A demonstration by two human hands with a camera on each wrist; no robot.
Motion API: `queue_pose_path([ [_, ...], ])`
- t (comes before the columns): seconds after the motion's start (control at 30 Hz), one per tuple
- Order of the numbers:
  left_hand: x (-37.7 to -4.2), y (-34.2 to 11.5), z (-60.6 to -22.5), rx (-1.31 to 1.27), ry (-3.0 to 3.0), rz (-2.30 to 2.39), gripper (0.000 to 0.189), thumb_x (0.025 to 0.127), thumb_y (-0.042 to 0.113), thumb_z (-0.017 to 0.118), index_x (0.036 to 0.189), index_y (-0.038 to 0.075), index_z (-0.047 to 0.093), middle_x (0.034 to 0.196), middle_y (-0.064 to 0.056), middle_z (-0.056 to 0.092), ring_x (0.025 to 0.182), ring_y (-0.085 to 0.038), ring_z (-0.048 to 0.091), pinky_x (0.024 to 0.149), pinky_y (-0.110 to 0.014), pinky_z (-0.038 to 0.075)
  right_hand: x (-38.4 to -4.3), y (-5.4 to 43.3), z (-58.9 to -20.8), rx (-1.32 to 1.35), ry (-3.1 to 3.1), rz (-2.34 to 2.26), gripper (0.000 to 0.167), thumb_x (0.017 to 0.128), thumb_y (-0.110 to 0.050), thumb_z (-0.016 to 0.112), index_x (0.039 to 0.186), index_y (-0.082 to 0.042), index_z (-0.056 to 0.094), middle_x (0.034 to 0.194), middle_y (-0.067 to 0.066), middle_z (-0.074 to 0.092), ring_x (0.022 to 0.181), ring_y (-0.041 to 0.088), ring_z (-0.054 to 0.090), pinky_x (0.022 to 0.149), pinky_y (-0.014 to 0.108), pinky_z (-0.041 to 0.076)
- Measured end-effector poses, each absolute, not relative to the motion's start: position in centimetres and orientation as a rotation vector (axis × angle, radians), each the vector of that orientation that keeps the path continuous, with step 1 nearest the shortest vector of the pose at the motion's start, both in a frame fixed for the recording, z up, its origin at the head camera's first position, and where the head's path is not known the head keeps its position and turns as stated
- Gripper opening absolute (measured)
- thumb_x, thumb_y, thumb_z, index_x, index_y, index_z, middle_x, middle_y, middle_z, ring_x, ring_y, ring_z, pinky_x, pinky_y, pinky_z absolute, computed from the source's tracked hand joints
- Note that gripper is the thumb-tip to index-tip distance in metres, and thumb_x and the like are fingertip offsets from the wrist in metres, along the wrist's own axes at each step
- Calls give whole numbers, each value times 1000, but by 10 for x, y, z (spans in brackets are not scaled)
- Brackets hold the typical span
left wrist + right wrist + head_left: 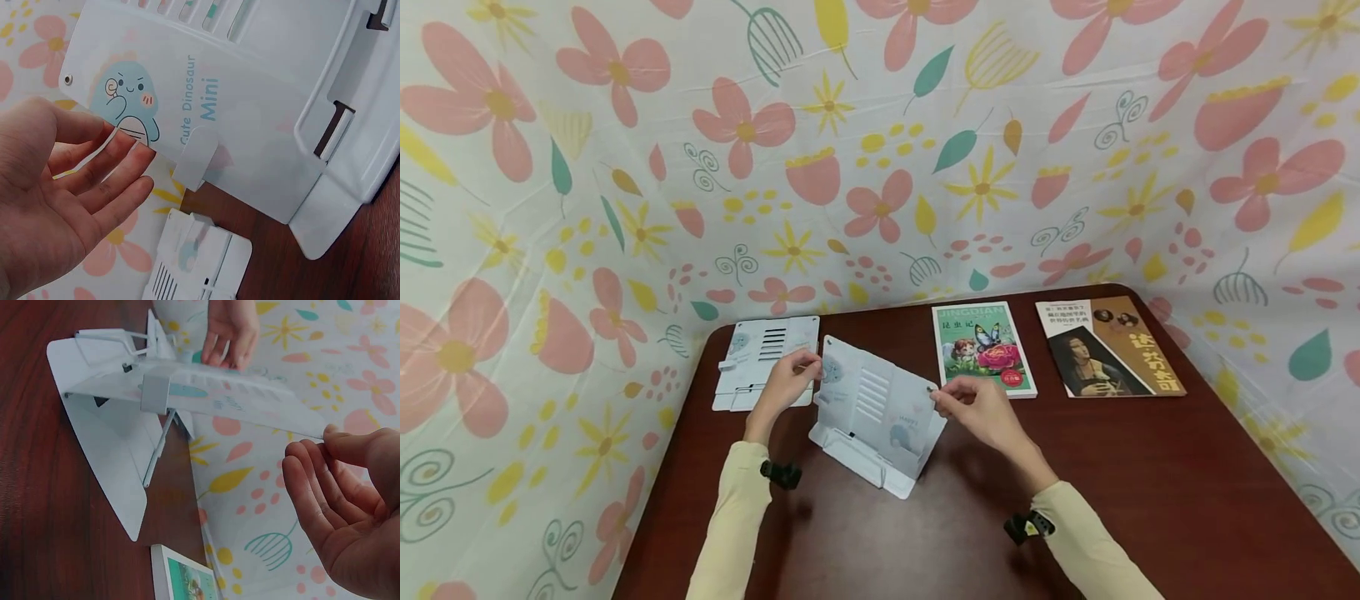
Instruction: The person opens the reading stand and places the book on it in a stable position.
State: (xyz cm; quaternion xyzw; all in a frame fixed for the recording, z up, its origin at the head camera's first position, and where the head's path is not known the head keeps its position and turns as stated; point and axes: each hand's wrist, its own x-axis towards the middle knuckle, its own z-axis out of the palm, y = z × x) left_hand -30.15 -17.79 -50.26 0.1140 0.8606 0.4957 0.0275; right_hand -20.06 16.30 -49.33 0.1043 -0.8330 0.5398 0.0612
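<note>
A white book stand with a cute dinosaur print stands on the table, its back panel raised and tilted over its base. My right hand pinches the panel's upper right corner between thumb and index finger, as the right wrist view shows at the corner of the panel. At the panel's left edge, near the top, my left hand holds on with its fingertips. The contact of the left thumb is partly hidden. A support leg props the panel from behind.
Another white book stand lies flat at the back left of the brown table. A green children's book and a brown book with a portrait lie at the back right. Flowered cloth hangs behind the table.
</note>
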Motion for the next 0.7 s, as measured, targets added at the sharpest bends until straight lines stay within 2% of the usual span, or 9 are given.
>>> queue_pose_path([
  [0.1,-298,-184,-504,335,2661,1529,19,104,16,57,112,2,68,102,-18,72,99,-39,68,82,-29,50,-208,162,-492,315,-2512,1648,14,92,-20,76,88,-7,77,76,7,75,71,35,73,60,23,58],
  [0.27,-293,-192,-506,280,2643,1565,20,104,17,57,113,2,67,104,-18,70,100,-37,69,87,-33,53,-221,159,-488,279,-2538,1596,18,93,-24,76,85,-7,76,75,9,75,64,18,71,59,24,58],
  [0.37,-280,-192,-490,264,2613,1563,24,105,15,55,117,-3,65,109,-24,68,104,-41,68,88,-32,52,-229,156,-488,228,-2548,1590,22,93,-27,75,85,-6,76,73,8,74,64,21,72,58,25,59],
  [0.5,-274,-195,-490,249,2583,1580,27,106,13,53,120,-8,62,115,-31,64,107,-47,65,83,-26,49,-239,152,-487,158,-2542,1599,27,95,-28,74,86,-2,75,74,15,74,67,28,73,57,24,58],
  [0.63,-280,-203,-511,241,2612,1619,24,105,14,55,116,-5,64,110,-25,66,103,-42,67,79,-27,48,-246,148,-486,119,-2540,1560,28,96,-27,73,86,-1,74,78,19,74,65,21,72,57,21,56],
  [0.7,-279,-204,-513,240,2635,1609,22,105,16,56,115,-2,65,107,-22,67,101,-37,69,78,-27,48,-250,146,-487,102,-2526,1564,27,96,-26,72,86,-1,74,79,19,74,67,26,73,58,20,56],
])
